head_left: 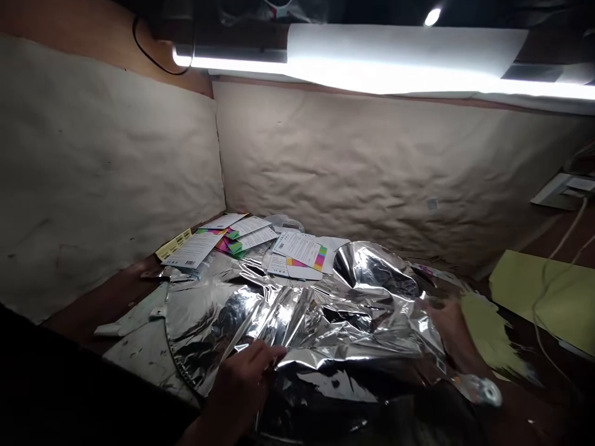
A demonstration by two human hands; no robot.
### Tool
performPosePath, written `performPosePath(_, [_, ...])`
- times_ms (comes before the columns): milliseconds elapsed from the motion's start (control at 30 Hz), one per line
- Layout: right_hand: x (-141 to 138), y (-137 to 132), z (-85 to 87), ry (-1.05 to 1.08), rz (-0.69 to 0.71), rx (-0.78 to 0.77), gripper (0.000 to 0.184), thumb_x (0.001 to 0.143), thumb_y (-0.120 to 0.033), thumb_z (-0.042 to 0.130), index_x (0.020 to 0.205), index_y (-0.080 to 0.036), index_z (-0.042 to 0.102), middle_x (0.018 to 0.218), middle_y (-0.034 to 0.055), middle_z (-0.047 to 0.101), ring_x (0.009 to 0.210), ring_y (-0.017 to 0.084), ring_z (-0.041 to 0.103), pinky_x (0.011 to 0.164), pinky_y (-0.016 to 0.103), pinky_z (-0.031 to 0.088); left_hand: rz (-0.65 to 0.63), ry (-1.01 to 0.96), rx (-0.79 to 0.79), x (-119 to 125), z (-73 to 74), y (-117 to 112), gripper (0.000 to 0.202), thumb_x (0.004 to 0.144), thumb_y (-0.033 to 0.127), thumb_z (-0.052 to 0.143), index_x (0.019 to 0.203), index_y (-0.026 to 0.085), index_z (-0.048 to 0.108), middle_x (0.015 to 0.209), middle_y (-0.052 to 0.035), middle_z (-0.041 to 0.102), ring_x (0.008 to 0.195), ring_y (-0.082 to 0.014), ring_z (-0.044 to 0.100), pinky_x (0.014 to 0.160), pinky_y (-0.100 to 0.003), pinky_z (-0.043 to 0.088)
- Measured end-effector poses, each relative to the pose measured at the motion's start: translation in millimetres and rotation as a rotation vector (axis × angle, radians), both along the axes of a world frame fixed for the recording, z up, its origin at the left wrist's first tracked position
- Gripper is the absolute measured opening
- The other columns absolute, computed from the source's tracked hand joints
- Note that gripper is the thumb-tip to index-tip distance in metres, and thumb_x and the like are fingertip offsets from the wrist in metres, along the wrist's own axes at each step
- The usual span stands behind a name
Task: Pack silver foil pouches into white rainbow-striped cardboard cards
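A large crinkled silver foil sheet [297, 316] spreads across the table in front of me. My left hand [246, 375] is closed on its near edge, thumb and fingers pinched together. On the right side, my right hand [447, 325] grips the foil's edge; it is somewhat blurred and its fingertips are partly hidden by the foil. Dark reflections cover the near part of the sheet. Printed cards [297, 251] with bright coloured stripes lie at the far side of the foil, and more white printed cards [193, 249] lie to their left.
Yellow sheets [548, 297] and a loose white cable [539, 310] are at the right. A metal piece with a round end [486, 391] lies near the right front. Paper-covered walls [325, 148] enclose the back and left, under a bright tube light [232, 64].
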State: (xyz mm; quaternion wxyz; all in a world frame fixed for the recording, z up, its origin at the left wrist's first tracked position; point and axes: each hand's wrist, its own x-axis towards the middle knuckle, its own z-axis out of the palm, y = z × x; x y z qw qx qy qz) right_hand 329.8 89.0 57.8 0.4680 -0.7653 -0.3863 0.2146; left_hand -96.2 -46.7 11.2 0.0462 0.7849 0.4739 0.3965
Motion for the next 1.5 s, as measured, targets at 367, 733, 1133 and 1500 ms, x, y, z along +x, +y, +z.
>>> performPosePath(367, [-140,37,38.6,0.226,1.212,-0.345,0.053,0.079,-0.060,0.066,0.110,-0.018,0.069,0.119,0.0090,0.066,0.054,0.005,0.049,0.050,0.021,0.041,0.017,0.121,0.136,7,13.9,-2,0.024,0.095,0.016,0.048,0.108,0.023,0.067,0.074,0.0001,0.061,0.061,-0.0119,0.061,0.057,-0.020,0.045])
performPosePath(733, [-228,100,5.0,0.094,1.338,-0.433,0.043,0.064,-0.054,0.078,0.065,-0.015,0.060,0.051,-0.0051,0.051,0.046,0.006,0.042,0.045,0.020,0.030,-0.059,0.218,0.430,-16,35.5,-23,0.023,0.090,0.005,0.060,0.111,0.011,0.066,0.060,0.0029,0.052,0.054,-0.0101,0.049,0.050,-0.022,0.033])
performPosePath(1133, [-268,91,-15.0,-0.274,1.185,-0.296,0.023,0.071,-0.035,0.075,0.072,-0.012,0.072,0.064,0.0024,0.066,0.062,0.016,0.060,0.058,0.024,0.044,-0.271,0.346,0.236,-58,10.4,-49,0.023,0.091,0.005,0.057,0.112,0.008,0.065,0.064,-0.0005,0.058,0.056,-0.0121,0.053,0.048,-0.023,0.042])
performPosePath(1500, [-209,-65,-31.4,-0.711,1.140,0.025,0.059,0.097,-0.049,0.043,0.150,-0.023,0.038,0.159,0.0089,0.030,0.147,0.031,0.024,0.119,0.052,0.021,0.025,0.185,0.283,-53,-2.7,-36,0.029,0.092,0.005,0.050,0.109,0.020,0.068,0.098,-0.0065,0.068,0.093,-0.0160,0.064,0.079,-0.024,0.054])
